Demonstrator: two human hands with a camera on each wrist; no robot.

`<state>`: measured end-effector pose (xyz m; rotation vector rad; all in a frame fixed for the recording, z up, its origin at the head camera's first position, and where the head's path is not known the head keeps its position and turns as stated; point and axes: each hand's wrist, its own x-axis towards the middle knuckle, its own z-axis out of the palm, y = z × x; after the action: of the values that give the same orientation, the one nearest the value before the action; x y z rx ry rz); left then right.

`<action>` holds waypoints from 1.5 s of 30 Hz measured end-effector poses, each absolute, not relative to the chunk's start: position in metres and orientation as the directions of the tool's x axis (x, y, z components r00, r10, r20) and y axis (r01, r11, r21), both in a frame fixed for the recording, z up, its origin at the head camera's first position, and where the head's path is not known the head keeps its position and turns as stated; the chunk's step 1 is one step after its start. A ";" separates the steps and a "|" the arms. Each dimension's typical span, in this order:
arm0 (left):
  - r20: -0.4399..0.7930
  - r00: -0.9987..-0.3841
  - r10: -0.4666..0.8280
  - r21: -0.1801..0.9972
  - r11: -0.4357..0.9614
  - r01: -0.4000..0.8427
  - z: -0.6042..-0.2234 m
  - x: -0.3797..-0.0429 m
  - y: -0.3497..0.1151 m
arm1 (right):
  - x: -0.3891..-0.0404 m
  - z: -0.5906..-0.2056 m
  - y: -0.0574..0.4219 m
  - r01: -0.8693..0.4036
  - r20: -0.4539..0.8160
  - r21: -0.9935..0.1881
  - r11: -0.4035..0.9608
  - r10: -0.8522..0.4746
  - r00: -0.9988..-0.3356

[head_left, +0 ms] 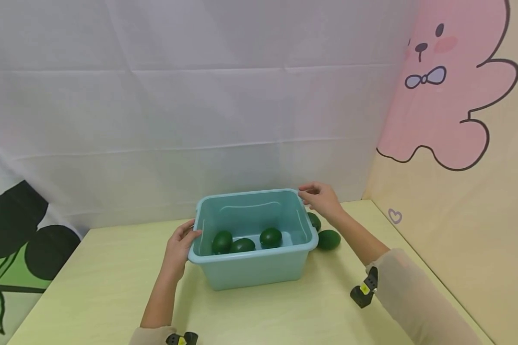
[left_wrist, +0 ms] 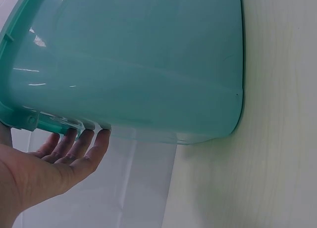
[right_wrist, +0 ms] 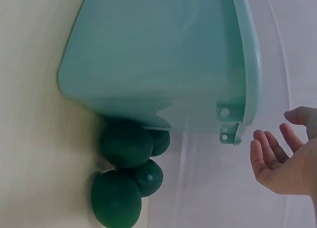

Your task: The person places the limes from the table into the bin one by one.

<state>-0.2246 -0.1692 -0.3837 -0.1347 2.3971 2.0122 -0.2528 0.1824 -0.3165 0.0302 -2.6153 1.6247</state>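
A light blue-green plastic bin (head_left: pixel 259 270) stands on the table, with three smooth, dark green oval fruits that look like avocados (head_left: pixel 270 237) inside. My left hand (head_left: pixel 180 247) grips the bin's left end, thumb over the rim and fingertips against the outer wall, as the left wrist view shows (left_wrist: pixel 64 158). Close to the bin's back right corner is my right hand (head_left: pixel 321 199), its fingers loosely bent and holding nothing. A small gap separates it from the rim in the right wrist view. Several more avocados (right_wrist: pixel 116 198) lie on the table outside the bin's right end.
The pale yellow table (head_left: pixel 112 282) meets a white cloth backdrop (head_left: pixel 177 115) behind the bin. A beige side panel (head_left: pixel 457 230) with a pink cartoon bear rises along the right edge. Dark cartoon shapes (head_left: pixel 13 225) cover the left side.
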 end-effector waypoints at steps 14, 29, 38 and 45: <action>-0.065 -0.996 -0.066 0.984 0.164 -0.075 -0.384 -0.221 -0.168 | -0.246 -0.328 0.198 -0.041 0.063 -0.889 0.457 0.034 -0.997; -0.063 -0.996 -0.063 0.985 0.157 -0.072 -0.383 -0.220 -0.167 | -0.246 -0.348 0.217 -0.022 0.055 -0.879 0.476 0.056 -0.997; -0.064 -0.996 -0.066 0.986 0.150 -0.073 -0.384 -0.221 -0.168 | -0.243 -0.364 0.231 -0.002 0.050 -0.872 0.489 0.085 -0.995; -0.064 -0.996 -0.063 0.986 0.153 -0.073 -0.385 -0.222 -0.169 | -0.242 -0.377 0.243 -0.002 0.067 -0.835 0.551 0.097 -0.993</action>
<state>-0.2217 -0.1690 -0.3854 -0.1404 2.3797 2.0346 -0.2416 0.2430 -0.3772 -0.0820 -2.6726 1.4390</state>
